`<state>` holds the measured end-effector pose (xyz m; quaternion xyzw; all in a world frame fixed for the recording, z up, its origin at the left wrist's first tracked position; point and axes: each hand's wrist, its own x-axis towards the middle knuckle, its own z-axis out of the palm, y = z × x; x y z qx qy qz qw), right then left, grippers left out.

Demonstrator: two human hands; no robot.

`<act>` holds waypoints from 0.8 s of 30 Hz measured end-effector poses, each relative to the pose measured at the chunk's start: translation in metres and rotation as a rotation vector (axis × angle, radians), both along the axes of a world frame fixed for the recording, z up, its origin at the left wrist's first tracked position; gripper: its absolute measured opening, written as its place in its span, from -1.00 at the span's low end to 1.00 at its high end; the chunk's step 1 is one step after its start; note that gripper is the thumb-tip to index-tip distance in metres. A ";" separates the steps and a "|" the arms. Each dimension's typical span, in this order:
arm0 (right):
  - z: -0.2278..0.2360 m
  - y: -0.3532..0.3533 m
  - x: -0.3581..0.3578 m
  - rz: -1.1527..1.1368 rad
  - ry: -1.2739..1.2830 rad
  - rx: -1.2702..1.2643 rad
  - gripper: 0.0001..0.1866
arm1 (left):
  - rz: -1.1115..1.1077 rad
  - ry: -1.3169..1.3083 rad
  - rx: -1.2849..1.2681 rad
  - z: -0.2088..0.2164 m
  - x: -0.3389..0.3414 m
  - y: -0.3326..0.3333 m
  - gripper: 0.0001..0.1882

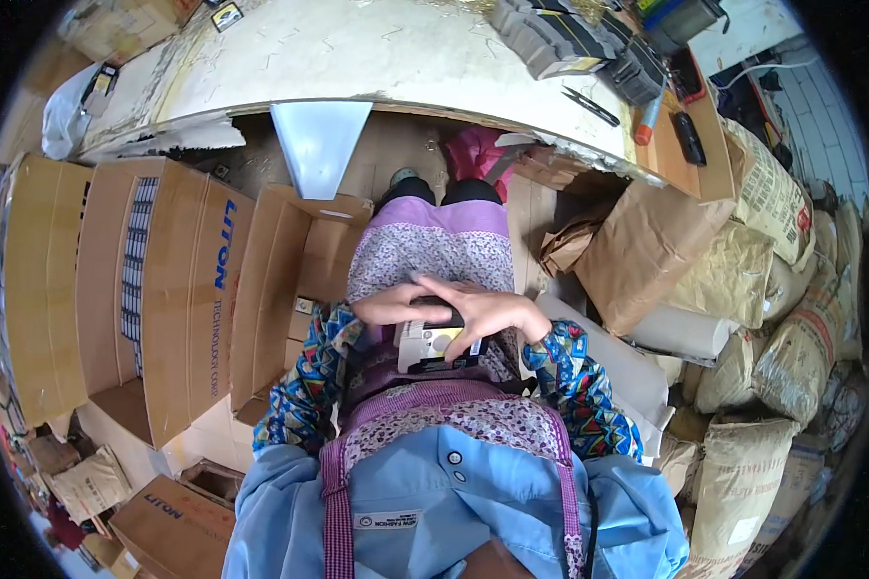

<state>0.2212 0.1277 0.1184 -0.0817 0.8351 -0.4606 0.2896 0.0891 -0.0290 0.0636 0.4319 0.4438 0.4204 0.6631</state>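
White small device (433,344) in lap, under left hand (388,305), right hand (488,314) gripping

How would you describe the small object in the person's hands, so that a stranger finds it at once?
Start from the person's lap, covered by a purple patterned apron. Both hands meet there: left hand, right hand. Under them sits a small boxy part, cream with a black top edge, unlike the brown cartons and paper sacks around.
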 end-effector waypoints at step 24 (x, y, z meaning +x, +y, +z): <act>-0.012 -0.002 0.031 -1.096 -0.182 -0.588 -0.01 | 0.678 0.865 -0.571 -0.206 0.018 -0.162 -0.58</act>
